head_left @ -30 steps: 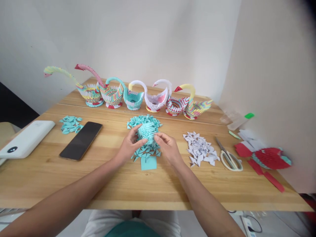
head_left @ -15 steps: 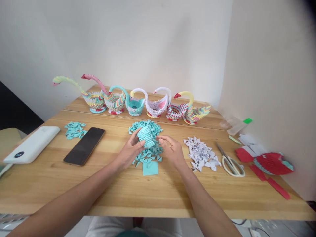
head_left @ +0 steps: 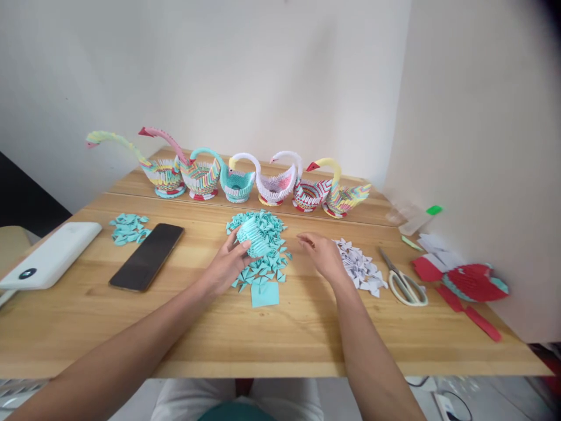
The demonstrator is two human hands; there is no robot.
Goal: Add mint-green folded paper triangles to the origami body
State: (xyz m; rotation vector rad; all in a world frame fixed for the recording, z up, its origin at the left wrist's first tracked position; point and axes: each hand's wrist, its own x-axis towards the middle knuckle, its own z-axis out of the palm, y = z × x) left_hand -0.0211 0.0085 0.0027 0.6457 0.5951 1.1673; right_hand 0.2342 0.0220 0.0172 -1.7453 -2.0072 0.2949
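A ribbed turquoise paper piece (head_left: 254,238) is held by my left hand (head_left: 228,260), thumb and fingers round its left side, above a heap of small folded turquoise pieces (head_left: 272,225). My right hand (head_left: 319,251) is raised off to the right, between that heap and a pile of folded white pieces (head_left: 359,266). Its fingers curl together, and whatever they may hold is too small to make out. A flat turquoise square (head_left: 265,294) lies at the near end of the heap.
Several paper swans (head_left: 236,186) stand in a row behind. At left are a white power bank (head_left: 56,254), a black phone (head_left: 147,257) and more turquoise pieces (head_left: 128,228). Scissors (head_left: 405,285) and a red paper item (head_left: 475,283) lie at right.
My right hand has moved away from the turquoise piece toward the white pile. My left hand has turned and shifted the piece slightly left. The view has shifted a little.
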